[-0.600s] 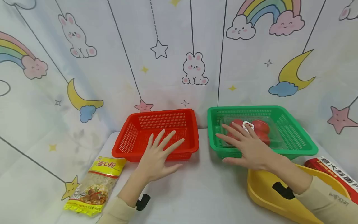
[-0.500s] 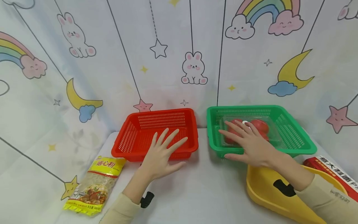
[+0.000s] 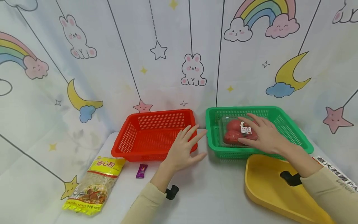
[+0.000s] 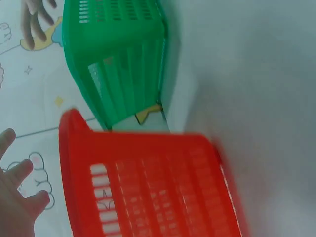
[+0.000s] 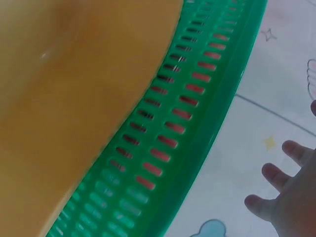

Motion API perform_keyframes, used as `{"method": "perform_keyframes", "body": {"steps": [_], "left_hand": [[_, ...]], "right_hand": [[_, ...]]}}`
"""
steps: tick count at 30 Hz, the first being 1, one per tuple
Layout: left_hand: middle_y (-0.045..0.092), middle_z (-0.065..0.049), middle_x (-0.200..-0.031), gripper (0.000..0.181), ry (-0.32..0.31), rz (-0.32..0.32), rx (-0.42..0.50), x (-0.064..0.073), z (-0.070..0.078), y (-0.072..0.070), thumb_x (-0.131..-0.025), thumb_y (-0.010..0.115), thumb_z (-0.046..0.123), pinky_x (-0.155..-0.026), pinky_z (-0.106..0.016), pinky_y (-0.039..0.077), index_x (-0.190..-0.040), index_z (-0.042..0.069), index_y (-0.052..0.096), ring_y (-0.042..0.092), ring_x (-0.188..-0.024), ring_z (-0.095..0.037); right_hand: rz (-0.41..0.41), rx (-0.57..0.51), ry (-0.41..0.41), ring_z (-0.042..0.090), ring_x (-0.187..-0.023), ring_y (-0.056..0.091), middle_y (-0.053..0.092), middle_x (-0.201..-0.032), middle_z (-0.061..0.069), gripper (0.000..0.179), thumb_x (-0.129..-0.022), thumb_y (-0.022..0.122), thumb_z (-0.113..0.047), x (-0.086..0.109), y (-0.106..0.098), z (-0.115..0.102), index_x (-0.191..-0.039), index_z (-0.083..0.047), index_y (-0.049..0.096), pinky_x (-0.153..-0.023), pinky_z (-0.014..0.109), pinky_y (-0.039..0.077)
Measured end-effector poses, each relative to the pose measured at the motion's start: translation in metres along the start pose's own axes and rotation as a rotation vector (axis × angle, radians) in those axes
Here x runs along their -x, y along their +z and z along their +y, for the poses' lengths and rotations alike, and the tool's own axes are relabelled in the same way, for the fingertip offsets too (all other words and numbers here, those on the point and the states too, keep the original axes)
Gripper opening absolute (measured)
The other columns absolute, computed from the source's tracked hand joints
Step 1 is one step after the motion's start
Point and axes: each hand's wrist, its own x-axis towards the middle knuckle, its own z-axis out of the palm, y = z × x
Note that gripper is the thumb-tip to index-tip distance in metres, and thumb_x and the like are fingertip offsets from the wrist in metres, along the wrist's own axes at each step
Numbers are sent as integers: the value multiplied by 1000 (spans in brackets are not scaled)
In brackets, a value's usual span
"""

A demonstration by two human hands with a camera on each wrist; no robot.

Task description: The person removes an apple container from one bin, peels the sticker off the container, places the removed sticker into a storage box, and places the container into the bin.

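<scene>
Against a cartoon-printed backdrop point(image 3: 167, 90), the clear pack of red produce point(image 3: 232, 133) lies in the green basket point(image 3: 237, 153), long axis sideways. The right hand point(image 3: 264, 135), fingers spread, hangs above it, nearer than the left hand point(image 3: 179, 154), splayed and empty beside the red basket point(image 3: 151, 155).

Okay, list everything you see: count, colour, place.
red basket: one, red, centre-left
green basket: one, green, centre-right
produce pack: one, clear and red, in green basket
food bag: one, yellow and clear, left
small packet: one, purple, near red basket
tray: one, yellow, front right
lettered package: one, white, far right
table: one, white, underneath
printed backdrop: one, white, behind
wrist devices: two, black, at wrists
sleeves: two, beige, forearms
left grip: one, bare, near red basket's right end
right grip: one, bare, over green basket
</scene>
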Motion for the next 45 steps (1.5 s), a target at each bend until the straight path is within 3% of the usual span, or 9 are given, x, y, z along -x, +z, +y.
{"method": "perform_keyframes", "body": {"steps": [6, 14, 23, 28, 35, 40, 43, 45], "left_hand": [[36, -5, -158, 67, -18, 50, 69, -21, 14, 14, -94, 61, 48, -114, -48, 35, -155, 30, 41, 30, -146, -27], [30, -3, -162, 66, -87, 26, 168, -33, 29, 24, -96, 55, 49, -109, -51, 41, -157, 30, 37, 25, -148, -25], [29, 2, -162, 65, -328, 44, 322, -28, 55, 47, -95, 56, 47, -98, -54, 50, -156, 34, 38, 30, -146, -24], [28, 4, -163, 64, -375, 49, 354, -25, 56, 64, -96, 56, 46, -100, -54, 49, -156, 32, 40, 30, -146, -23], [27, 6, -163, 59, -415, 74, 494, -20, 53, 82, -98, 53, 43, -106, -57, 42, -154, 31, 43, 30, -145, -21], [37, 2, -158, 51, -409, 178, 565, -16, 49, 95, -99, 54, 33, -109, -54, 40, -149, 20, 51, 39, -141, -22], [43, 0, -154, 44, -410, 247, 606, -14, 48, 102, -100, 55, 29, -110, -50, 40, -142, 14, 57, 42, -139, -21], [46, -4, -152, 40, -409, 291, 643, -13, 48, 107, -100, 55, 27, -109, -47, 41, -136, 11, 61, 44, -138, -22]], "right_hand": [[6, -4, 80, 59, -136, 22, 21, -159, 29, 88, -90, 69, -55, 2, -3, 21, -159, -16, 30, -102, 81, 19], [-3, -70, 142, 60, -136, 20, 21, -156, 34, 92, -92, 70, -48, 3, -7, 46, -160, -8, 22, -101, 82, 19], [-59, -138, 253, 65, -132, 18, 13, -151, 44, 99, -96, 63, -50, 7, -4, 75, -159, 1, 7, -98, 83, 20], [-86, -181, 345, 65, -134, 17, 9, -153, 44, 106, -96, 60, -54, 10, 0, 92, -157, 7, -2, -100, 81, 21], [-184, -347, 488, 66, -129, 25, 9, -147, 52, 113, -98, 50, -61, 10, 2, 107, -150, 14, -16, -101, 76, 29], [-297, -433, 568, 63, -125, 29, 8, -144, 52, 111, -99, 43, -64, 11, 5, 115, -146, 23, -8, -101, 72, 35], [-373, -490, 587, 53, -111, 46, 29, -133, 49, 105, -100, 41, -63, 12, 7, 120, -144, 27, 9, -93, 57, 51], [-406, -531, 576, 47, -107, 49, 34, -130, 47, 100, -102, 41, -61, 11, 8, 122, -142, 28, 18, -89, 50, 54]]}}
